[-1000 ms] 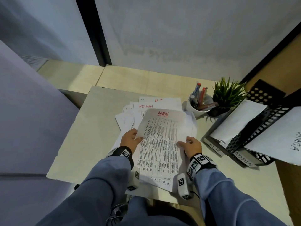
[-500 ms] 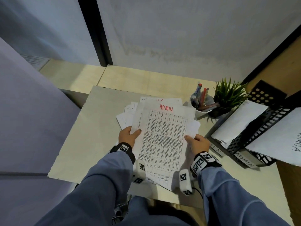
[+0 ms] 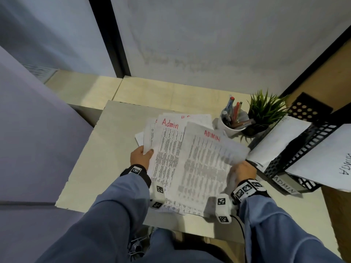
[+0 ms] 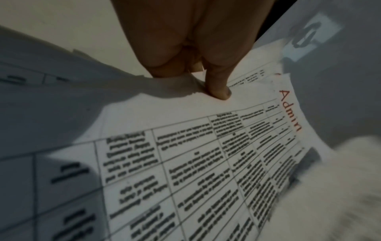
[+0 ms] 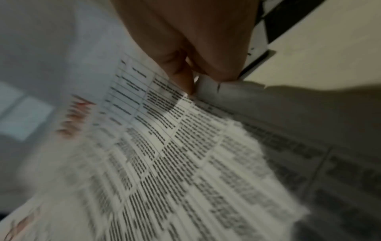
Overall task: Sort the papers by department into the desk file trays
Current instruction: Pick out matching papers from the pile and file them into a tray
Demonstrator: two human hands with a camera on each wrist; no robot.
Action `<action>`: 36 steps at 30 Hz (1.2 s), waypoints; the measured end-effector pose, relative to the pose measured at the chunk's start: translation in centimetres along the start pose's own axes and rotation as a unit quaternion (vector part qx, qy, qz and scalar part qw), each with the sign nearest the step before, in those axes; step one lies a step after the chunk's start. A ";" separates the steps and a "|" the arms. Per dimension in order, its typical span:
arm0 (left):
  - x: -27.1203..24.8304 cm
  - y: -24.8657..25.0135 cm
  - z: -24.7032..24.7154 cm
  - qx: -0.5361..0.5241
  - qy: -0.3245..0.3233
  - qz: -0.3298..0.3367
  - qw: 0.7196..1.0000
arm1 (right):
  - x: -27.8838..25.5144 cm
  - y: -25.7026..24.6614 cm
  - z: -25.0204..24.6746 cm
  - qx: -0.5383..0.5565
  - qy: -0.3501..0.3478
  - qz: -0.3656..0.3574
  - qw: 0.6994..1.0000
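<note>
The right hand [image 3: 242, 172] pinches the right edge of the top sheet [image 3: 205, 162], headed "ADMIN", raised above the paper stack [image 3: 167, 149] on the table [image 3: 114, 149]. The left hand [image 3: 141, 155] grips the stack's left edge, thumb on a sheet headed "Admin". The black file trays [image 3: 303, 149] stand to the right.

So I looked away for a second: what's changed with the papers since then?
The right hand has pulled the top printed sheet headed ADMIN rightward toward the black mesh file trays, uncovering another sheet headed Admin. The left hand still grips the remaining stack; trays, pen cup and plant are unchanged.
</note>
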State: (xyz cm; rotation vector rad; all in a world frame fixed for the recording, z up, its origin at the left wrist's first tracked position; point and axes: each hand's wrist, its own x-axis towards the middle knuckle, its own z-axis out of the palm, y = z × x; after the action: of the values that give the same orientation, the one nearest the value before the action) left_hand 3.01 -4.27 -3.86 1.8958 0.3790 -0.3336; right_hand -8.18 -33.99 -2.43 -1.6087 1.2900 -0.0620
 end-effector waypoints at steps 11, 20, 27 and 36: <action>-0.9 1.0 1.3 -0.075 -0.076 -0.035 0.994 | -1.2 -1.1 1.5 0.164 -0.084 0.049 0.982; -0.3 0.9 0.8 -0.087 -0.037 -0.043 0.995 | -0.8 -1.1 1.5 0.177 0.006 0.025 0.984; -0.5 1.9 0.1 -0.049 -0.047 -0.042 0.997 | -0.6 -0.7 1.9 0.157 -0.002 0.010 0.987; -3.6 5.0 1.6 -0.061 -0.179 -0.112 0.976 | -2.2 -2.0 2.0 0.110 -0.125 -0.060 0.984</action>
State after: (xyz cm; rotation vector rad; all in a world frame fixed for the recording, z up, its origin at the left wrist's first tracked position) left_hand 1.73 -7.79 1.33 1.6337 0.3599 -0.7723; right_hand -6.56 -31.27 -0.78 -1.4517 0.9581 -0.0713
